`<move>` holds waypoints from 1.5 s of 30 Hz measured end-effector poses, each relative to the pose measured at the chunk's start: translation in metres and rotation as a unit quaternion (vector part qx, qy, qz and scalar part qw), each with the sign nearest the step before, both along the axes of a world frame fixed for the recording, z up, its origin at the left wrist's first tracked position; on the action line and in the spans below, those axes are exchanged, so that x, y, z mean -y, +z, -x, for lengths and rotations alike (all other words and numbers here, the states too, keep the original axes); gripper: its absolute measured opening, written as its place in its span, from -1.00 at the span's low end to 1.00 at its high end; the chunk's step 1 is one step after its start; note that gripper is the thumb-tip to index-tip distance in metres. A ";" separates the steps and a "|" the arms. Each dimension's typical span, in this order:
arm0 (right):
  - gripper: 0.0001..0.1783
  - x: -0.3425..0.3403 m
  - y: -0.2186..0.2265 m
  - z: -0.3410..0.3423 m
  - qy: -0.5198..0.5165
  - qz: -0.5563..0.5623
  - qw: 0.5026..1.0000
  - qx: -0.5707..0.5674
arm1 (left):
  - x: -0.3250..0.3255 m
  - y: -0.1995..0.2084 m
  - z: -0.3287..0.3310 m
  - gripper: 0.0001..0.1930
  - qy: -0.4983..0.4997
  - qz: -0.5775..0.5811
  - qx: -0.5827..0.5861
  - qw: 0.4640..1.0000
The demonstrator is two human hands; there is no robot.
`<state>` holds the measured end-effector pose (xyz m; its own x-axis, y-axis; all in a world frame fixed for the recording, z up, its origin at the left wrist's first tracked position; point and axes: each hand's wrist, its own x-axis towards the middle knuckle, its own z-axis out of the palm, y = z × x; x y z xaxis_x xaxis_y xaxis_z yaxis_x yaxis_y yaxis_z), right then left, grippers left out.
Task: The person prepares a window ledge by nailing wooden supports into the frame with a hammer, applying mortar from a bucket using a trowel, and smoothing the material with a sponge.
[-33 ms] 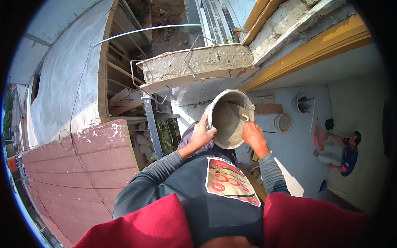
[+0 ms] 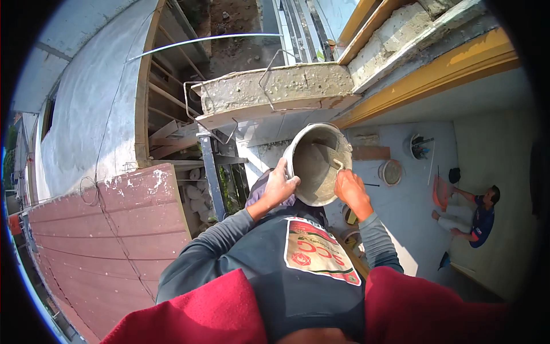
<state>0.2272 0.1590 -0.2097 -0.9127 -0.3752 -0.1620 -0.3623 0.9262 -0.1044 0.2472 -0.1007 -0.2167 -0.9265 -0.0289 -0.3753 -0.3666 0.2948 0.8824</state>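
Left hand (image 2: 279,186) clasps left side of round, whitish bucket (image 2: 290,152); right hand (image 2: 350,188) grips grey metal trowel (image 2: 339,164), blade forward-left inside.

Bright daylight washes the open left side, paling the rendered wall (image 2: 100,109) almost to white. The indoor floor (image 2: 409,198) at right lies in softer shade, broken by a hard-edged sunlit patch (image 2: 403,252). Shadow darkens the bucket's (image 2: 309,140) interior. Fisheye curvature bows straight edges; black vignetting encircles the crisp centre.
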 end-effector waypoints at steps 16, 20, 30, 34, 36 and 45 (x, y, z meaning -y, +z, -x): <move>-0.63 0.033 0.152 0.100 -0.235 0.387 0.813 0.365 | 0.023 -0.004 -0.007 -0.63 0.121 -0.173 0.066 0.975; -0.65 0.062 0.129 0.126 -0.260 0.482 0.728 0.413 | 0.022 -0.010 -0.011 -0.62 0.113 -0.164 0.064 0.978; -0.66 0.062 0.149 0.132 -0.280 0.355 0.832 0.323 | 0.032 -0.024 -0.028 -0.57 0.106 -0.174 0.064 0.977; -0.66 0.061 0.146 0.125 -0.323 0.424 0.781 0.326 | 0.039 -0.035 -0.033 -0.60 0.101 -0.176 0.056 0.978; -0.63 0.073 0.140 0.122 -0.340 0.532 0.694 0.347 | 0.042 -0.038 -0.033 -0.59 0.088 -0.164 0.062 0.981; -0.64 0.114 0.123 0.123 -0.353 0.619 0.610 0.347 | 0.049 -0.032 -0.036 -0.58 0.060 -0.145 0.078 0.985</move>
